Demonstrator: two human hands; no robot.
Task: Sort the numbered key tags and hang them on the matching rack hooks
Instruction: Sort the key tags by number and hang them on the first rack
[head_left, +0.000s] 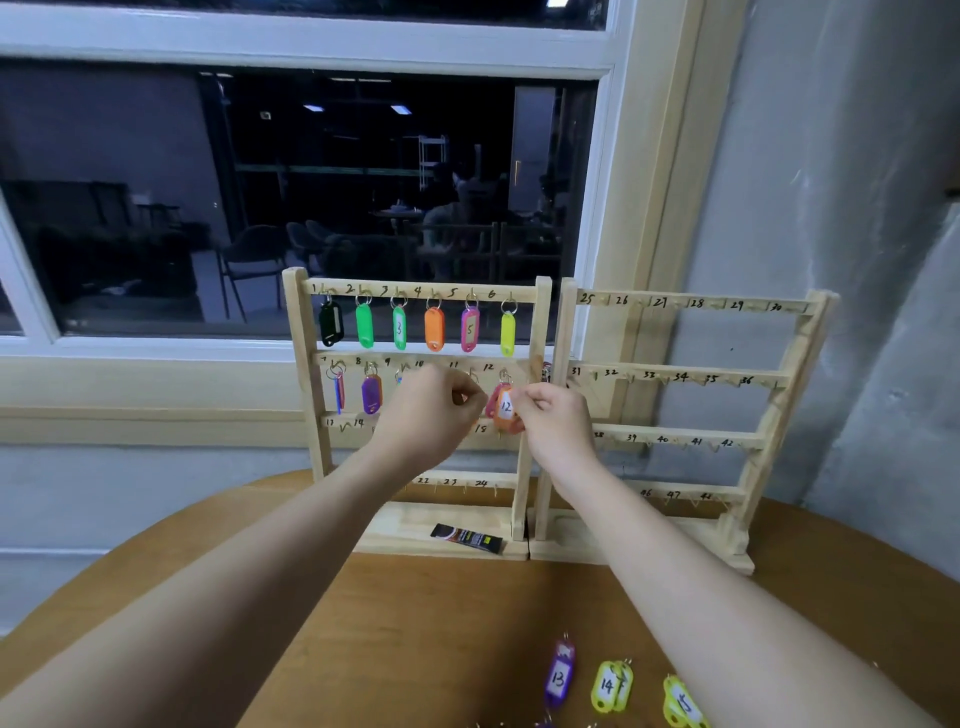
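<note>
Two wooden racks stand side by side: the left rack (304, 374) numbered 1 to 24, the right rack (769, 431) numbered 25 upward with bare hooks. Several coloured tags hang on the left rack's top row, and a purple tag (371, 395) hangs at 8. My right hand (556, 421) pinches the orange tag marked 12 (505, 408), whose ring sits by hook 12. My left hand (428, 415) is curled in front of hooks 10 and 11; what its fingers hold is hidden. Loose tags lie near me: purple 13 (559, 675), yellow 14 (610, 686), yellow 15 (683, 704).
A small black tube (466, 538) lies on the left rack's base. The racks stand at the back of a round wooden table (415, 623), against a window sill and a grey wall.
</note>
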